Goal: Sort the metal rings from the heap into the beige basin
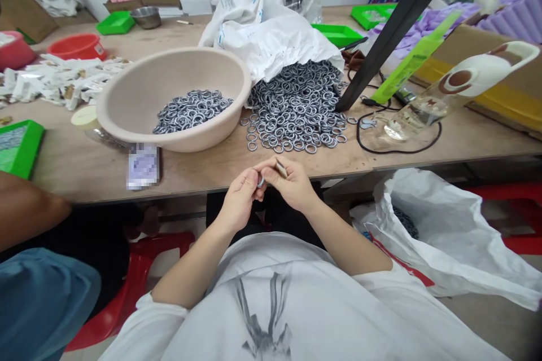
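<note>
At the table's front edge my two hands meet, fingertips together. My left hand (240, 201) is closed on a grey ring (260, 182), pinched between thumb and fingers. A small flat tool (281, 168), pale with a dark edge, pokes up from the closed fingers of my right hand (297, 187), whose thumb presses close to the ring; the rest of the tool is hidden. Just beyond lies a heap of similar grey rings (292, 115), spilling from a white sack (275, 39). To its left a large beige basin (169, 67) holds more rings.
A phone-sized object (144, 167), partly blurred, lies at the front edge. A dark post (393, 39) rises beside a clear bottle (427, 107) and a black cord. An open white sack (449, 231) stands low at right. A co-worker's arm (29, 208) is at left.
</note>
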`<state>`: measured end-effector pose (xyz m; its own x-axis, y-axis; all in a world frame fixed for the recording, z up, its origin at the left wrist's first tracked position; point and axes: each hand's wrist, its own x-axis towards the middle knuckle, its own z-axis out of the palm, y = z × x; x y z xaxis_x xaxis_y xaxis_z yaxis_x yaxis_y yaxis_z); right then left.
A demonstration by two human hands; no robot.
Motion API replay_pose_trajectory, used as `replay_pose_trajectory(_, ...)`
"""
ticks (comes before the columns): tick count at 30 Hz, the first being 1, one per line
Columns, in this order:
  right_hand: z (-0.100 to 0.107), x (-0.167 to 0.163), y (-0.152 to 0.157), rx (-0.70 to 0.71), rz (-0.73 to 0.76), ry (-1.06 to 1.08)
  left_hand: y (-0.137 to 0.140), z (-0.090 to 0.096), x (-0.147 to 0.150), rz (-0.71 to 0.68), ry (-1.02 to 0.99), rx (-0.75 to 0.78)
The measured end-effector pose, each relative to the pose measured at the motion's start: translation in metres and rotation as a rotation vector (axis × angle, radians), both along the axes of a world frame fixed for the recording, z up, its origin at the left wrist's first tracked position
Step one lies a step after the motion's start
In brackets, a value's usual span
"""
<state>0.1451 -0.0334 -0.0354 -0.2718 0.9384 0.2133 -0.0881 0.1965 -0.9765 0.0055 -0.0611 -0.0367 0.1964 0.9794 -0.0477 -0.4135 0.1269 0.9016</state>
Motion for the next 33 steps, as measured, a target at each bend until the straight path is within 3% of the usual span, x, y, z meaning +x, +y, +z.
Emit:
replay_pose_trajectory(3, 0.009, 0.004, -0.001, 0.029, -0.083, -0.076, 0.0, -0.001, -0.002, 0.016, 0.005, 0.028)
replay_pose_trajectory(9, 0.014, 0.01, -0.017, 0.315, -0.05, -0.506, -0.001, 0.005, -0.003, 0.097, -0.002, -0.063)
replay_pose_trajectory(15, 0.015, 0.007, -0.021, 0.411, -0.083, -0.609, 0.0, 0.007, -0.002, 0.121, -0.022, -0.102)
replay_pose_trajectory(19, 0.016, 0.006, -0.021, 0.426, -0.076, -0.623, -0.001, 0.008, -0.001, 0.094, -0.034, -0.122)
replay_pose_trajectory(24, 0.011, 0.017, -0.006, 0.31, -0.159, -0.573, -0.009, 0.008, -0.003, -0.098, -0.031, -0.076)
replay_pose_trajectory(27, 0.006, 0.019, 0.011, 0.267, -0.181, -0.588, -0.009, 0.004, -0.008, -0.078, -0.009, -0.062)
replay_pose_trajectory(30, 0.004, 0.006, 0.032, 0.325, -0.178, -0.771, -0.005, -0.004, -0.017, 0.018, 0.029, -0.098)
replay_pose_trajectory(33, 0.005, -0.015, 0.056, 0.327, -0.181, -1.1, -0.002, -0.01, -0.027, 0.104, 0.024, -0.141)
